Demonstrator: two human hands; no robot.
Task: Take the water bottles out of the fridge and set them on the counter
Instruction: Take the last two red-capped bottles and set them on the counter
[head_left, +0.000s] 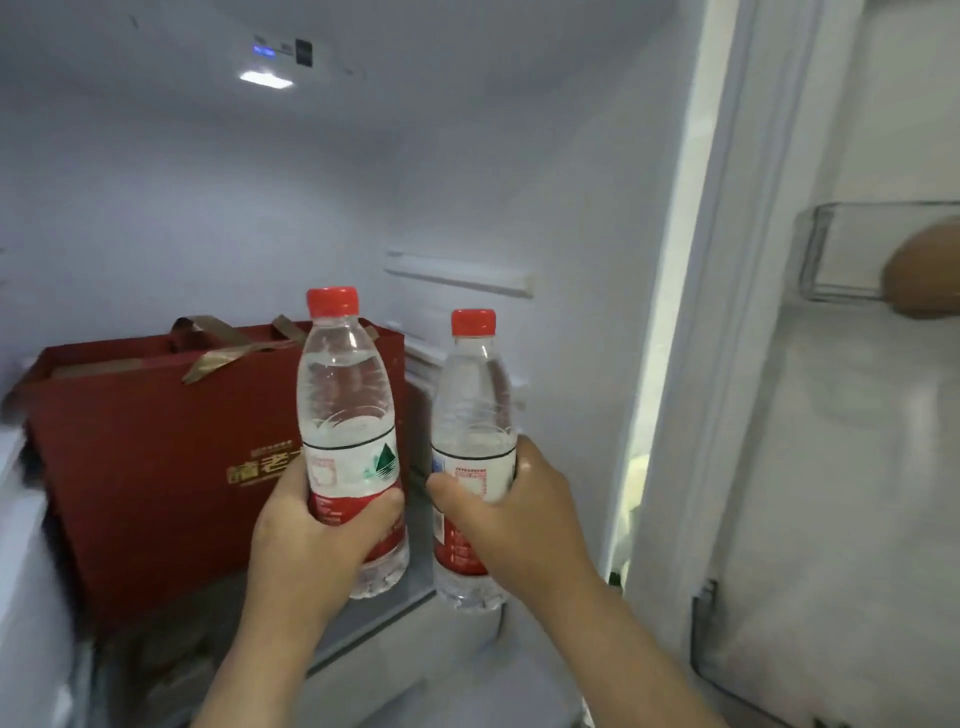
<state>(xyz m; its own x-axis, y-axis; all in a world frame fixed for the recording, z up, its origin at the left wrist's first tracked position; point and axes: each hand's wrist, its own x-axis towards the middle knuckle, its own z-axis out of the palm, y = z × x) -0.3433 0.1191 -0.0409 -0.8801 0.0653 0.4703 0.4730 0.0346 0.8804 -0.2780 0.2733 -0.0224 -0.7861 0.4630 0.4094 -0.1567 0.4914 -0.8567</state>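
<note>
Two hands reach into the fridge (260, 208): left hand (311, 540) curls round the left bottle (343, 405), right hand (519, 509) round the right bottle (472, 405). Chilled plastic may slip; the right bottle could clip the frame (670, 364).

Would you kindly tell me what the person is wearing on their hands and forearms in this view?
Nothing is worn that the picture shows. The left hand and right hand are bare, with no gloves, rings or bands on the fingers. The left forearm and right forearm are uncovered down to the bottom edge of the picture, with no sleeve, watch or bracelet in view.
</note>
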